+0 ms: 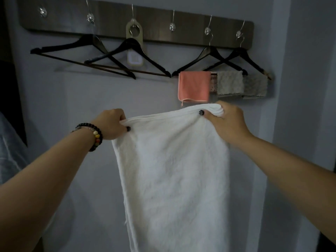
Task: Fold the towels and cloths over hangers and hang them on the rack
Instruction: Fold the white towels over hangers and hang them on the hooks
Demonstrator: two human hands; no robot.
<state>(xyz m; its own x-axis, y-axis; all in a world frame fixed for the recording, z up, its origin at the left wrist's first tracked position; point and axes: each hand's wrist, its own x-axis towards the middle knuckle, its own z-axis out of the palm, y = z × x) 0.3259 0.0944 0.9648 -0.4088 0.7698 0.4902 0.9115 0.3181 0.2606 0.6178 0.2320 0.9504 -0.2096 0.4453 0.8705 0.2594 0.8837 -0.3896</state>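
While the white towel (172,170) hangs full length below both hands, keep its top edge taut and level. The left hand (111,124) has its fingers curled tight round the left end of that edge, thumb pressed on the near face. The right hand (227,122) pinches the right end, where several layers are gathered between thumb and curled fingers. The right end sits higher than the left, so level the two grips before folding. A beaded bracelet (94,135) circles the left wrist, clear of the cloth.

Beyond the fingertips, two bare hangers (109,57) hang on the wall rack (145,24) up and to the left of the left hand; either seems a fair target for this towel. Just above the right-hand fingers, a pink cloth (193,86) and grey cloths (231,84) already drape over the bars of two further hangers.

Recommended procedure, as a judgement: bring the hands together to halve the width, since the towel looks wide against a hanger bar. Keep both grips closed until the fold settles; a loosened corner would probably let the heavy fabric slide and skew.
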